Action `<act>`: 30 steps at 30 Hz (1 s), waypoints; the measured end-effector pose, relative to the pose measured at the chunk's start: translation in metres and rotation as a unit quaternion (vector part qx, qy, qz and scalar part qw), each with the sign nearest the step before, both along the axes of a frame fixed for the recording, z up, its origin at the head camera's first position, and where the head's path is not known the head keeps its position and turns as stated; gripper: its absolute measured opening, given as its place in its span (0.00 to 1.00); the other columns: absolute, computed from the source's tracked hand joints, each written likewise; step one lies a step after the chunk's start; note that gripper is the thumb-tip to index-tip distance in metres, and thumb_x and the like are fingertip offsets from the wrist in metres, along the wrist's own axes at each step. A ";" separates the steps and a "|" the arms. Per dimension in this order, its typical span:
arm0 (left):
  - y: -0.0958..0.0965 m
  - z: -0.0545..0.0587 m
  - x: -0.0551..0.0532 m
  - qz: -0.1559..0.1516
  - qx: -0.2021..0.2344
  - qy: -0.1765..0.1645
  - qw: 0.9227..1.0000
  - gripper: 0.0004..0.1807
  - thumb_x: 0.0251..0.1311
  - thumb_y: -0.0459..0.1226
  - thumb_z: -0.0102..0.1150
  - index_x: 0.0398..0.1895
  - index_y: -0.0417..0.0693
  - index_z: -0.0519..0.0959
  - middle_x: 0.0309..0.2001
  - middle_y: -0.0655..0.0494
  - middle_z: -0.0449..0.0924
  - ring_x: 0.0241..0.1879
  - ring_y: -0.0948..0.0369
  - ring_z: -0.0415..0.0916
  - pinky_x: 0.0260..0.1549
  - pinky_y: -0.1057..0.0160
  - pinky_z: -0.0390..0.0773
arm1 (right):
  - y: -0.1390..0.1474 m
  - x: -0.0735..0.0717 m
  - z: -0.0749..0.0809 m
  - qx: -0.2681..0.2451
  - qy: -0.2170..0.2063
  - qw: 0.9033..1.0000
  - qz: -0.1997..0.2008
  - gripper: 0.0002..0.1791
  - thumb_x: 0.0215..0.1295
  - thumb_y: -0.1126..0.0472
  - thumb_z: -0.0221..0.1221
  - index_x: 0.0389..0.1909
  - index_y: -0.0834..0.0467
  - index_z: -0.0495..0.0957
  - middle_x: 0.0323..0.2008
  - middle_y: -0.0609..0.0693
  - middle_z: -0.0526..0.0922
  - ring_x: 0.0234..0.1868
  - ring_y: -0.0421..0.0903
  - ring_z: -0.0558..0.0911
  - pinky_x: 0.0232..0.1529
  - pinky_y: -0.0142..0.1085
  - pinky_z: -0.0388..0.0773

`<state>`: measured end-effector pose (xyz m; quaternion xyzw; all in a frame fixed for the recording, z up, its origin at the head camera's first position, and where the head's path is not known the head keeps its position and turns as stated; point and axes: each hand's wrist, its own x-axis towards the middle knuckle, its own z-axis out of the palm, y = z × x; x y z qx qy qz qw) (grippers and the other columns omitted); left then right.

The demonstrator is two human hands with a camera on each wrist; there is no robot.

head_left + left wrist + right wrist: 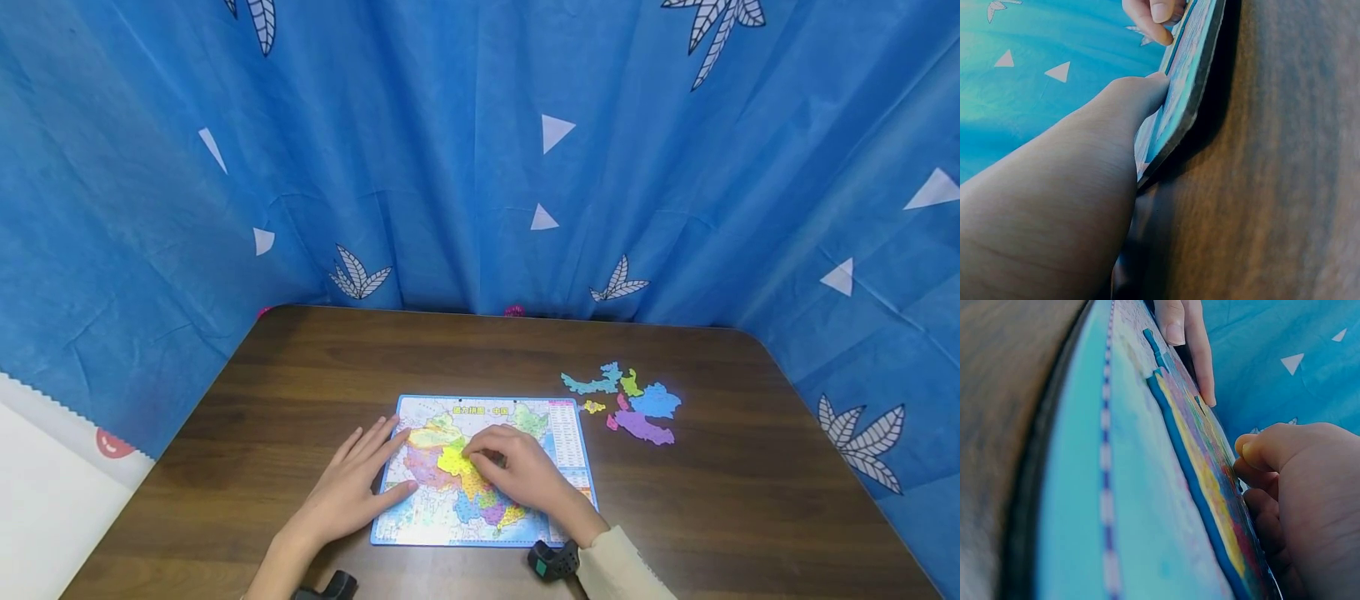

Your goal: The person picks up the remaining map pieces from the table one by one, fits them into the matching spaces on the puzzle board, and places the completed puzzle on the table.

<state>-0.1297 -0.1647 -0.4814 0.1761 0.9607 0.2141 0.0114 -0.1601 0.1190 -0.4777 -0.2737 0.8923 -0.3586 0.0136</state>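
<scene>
Nearest, a black plastic wrist device [555,560] sits by the cuff of a cream fabric sleeve [618,567] on the right arm. Just beyond, a flat rectangular blue-rimmed map board [408,533], printed with a multicoloured map, lies on a dark brown wood-grain table [300,375]. The left hand [356,479] rests with fingers spread along the board's left side, gripping nothing. The right hand [517,467] is over the board's middle, fingers curled, thumb and fingertips at a bright yellow irregular map piece [452,461]; whether they pinch it cannot be told. Off the board's upper right lie loose pieces: a small yellow one [594,407] just beside the edge, then a long purple one [643,427], a broad blue one [656,401] and a lime-green one [631,383]. Behind the table hangs a blue fabric curtain [420,167] with white triangles and leaves.
</scene>
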 end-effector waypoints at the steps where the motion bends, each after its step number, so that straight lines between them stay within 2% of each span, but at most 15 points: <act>1: 0.000 0.000 0.000 0.000 0.000 -0.001 1.000 0.44 0.54 0.70 0.49 0.72 0.64 0.61 0.76 0.60 0.51 0.76 0.55 0.46 0.72 0.44 0.44 | 0.000 0.000 0.000 0.002 -0.002 1.000 -0.001 0.09 0.66 0.51 0.60 0.45 0.38 0.82 0.45 0.29 0.82 0.49 0.33 0.78 0.56 0.40 0.78; 12: -0.001 0.002 0.001 0.005 0.002 -0.014 1.000 0.43 0.56 0.70 0.47 0.73 0.64 0.60 0.76 0.60 0.49 0.76 0.54 0.45 0.72 0.42 0.43 | -0.001 -0.001 0.000 -0.008 0.009 1.000 0.004 0.08 0.65 0.52 0.61 0.44 0.39 0.83 0.44 0.30 0.82 0.46 0.32 0.78 0.54 0.37 0.79; 20: -0.002 0.006 -0.002 0.000 -0.006 -0.007 1.000 0.43 0.56 0.70 0.47 0.73 0.64 0.60 0.77 0.59 0.49 0.76 0.54 0.44 0.72 0.42 0.43 | -0.002 -0.004 0.005 -0.003 0.012 1.000 -0.001 0.08 0.65 0.52 0.61 0.44 0.40 0.83 0.44 0.30 0.82 0.47 0.32 0.78 0.54 0.37 0.79; 30: -0.001 0.000 -0.001 -0.004 -0.001 -0.004 1.000 0.44 0.55 0.71 0.46 0.73 0.64 0.60 0.76 0.61 0.49 0.76 0.55 0.45 0.72 0.44 0.43 | 0.000 0.001 0.002 0.013 0.000 1.000 -0.005 0.08 0.65 0.51 0.61 0.44 0.39 0.83 0.44 0.30 0.82 0.49 0.33 0.79 0.56 0.40 0.78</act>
